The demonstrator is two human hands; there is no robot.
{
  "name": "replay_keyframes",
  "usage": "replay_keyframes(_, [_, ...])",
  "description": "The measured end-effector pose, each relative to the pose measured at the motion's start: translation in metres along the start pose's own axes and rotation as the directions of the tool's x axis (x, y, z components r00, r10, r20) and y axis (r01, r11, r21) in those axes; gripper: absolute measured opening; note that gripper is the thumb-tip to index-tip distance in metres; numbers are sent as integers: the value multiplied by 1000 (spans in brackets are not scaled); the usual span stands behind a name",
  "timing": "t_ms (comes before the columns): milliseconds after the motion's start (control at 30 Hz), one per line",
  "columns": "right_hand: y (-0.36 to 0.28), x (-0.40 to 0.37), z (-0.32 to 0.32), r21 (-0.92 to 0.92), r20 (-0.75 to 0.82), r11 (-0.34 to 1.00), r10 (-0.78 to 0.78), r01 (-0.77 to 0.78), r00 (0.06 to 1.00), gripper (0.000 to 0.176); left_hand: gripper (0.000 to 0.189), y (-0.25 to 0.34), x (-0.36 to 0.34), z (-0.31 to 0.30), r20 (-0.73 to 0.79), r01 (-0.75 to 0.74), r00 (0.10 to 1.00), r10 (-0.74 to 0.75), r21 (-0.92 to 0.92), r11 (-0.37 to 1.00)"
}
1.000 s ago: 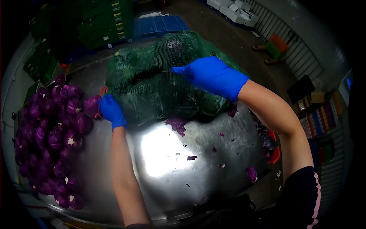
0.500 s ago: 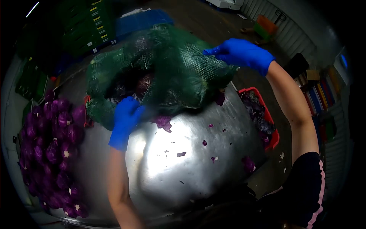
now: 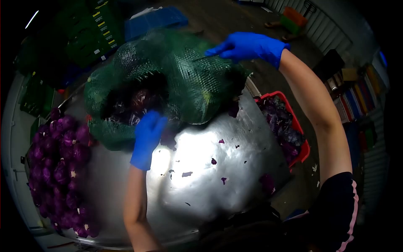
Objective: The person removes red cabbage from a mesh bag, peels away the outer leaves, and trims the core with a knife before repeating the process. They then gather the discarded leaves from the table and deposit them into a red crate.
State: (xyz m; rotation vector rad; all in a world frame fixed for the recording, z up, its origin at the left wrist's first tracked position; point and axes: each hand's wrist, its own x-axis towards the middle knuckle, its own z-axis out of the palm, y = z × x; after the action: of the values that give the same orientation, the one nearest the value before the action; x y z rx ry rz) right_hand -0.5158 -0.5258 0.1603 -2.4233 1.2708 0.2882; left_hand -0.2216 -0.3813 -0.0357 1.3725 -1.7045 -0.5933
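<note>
At sack (image 3: 191, 80) mouth now: L hand (image 3: 147, 136)

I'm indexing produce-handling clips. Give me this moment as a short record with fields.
Surface: steel table
Left hand: blue-gloved, at the sack's open mouth; blurred, grip unclear
Right hand: blue-gloved, gripping the sack's raised far end
Sack: green mesh sack, red cabbages inside
Table left: cabbage pile
Table right: red crate of purple trimmings
Scraps: leaf bits on the steel
</note>
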Motion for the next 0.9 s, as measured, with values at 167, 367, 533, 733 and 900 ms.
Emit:
replay_keyframes(167, [-34,70,53,-86,-118,916,-400,392,909,35,41,15,57,54,-49,307,940,-338,-316,898])
replay_keyframes(367, [45,30,9,66,-16,992,-103,104,995,36,31,14,13,91,-145,214,944,-295,-411,886])
replay_keyframes(533, [28,18,-6,6,9,983,-184,184,983,35,30,52,11,79,79,292,956,-283,-167,942])
replay_keyframes(733, [27,29,18,-142,-132,958,-269,251,954,36,19,44,12,102,67,313,949,-308,-321,894])
replay_keyframes(900, [85,-6,5,-246,-203,969,-87,35,975,36,17,49,-40,86,137,298,951,-278,-159,941])
